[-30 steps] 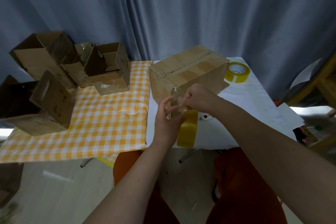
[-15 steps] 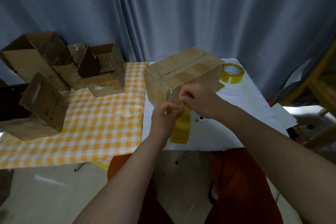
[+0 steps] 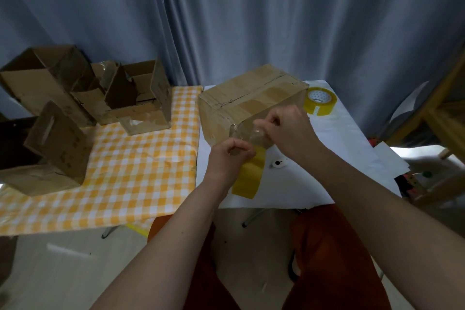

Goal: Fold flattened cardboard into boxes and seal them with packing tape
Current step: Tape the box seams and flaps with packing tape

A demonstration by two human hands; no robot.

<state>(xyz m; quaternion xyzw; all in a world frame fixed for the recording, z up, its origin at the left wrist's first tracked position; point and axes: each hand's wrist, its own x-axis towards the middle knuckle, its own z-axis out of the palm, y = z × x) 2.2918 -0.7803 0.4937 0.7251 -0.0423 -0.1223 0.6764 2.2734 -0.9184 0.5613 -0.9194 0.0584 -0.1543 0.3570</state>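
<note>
I saw the closed cardboard box [image 3: 249, 98] sitting tilted on the white table [image 3: 334, 143], its top seam taped and its near corner toward me. My left hand [image 3: 226, 158] had its fingers curled round a yellow tape roll [image 3: 249, 176], held on edge just in front of that corner. My right hand [image 3: 289, 128] pinched a crinkled, glossy clear strip of tape [image 3: 251, 133] between thumb and bent fingers, right against the box's near face. Both forearms reached in from below, wrists angled toward each other. A second yellow roll [image 3: 319, 100] lay flat just right of the box. Open, worn brown boxes [image 3: 75, 108] stood on the yellow checked cloth [image 3: 130, 173] to the left.
</note>
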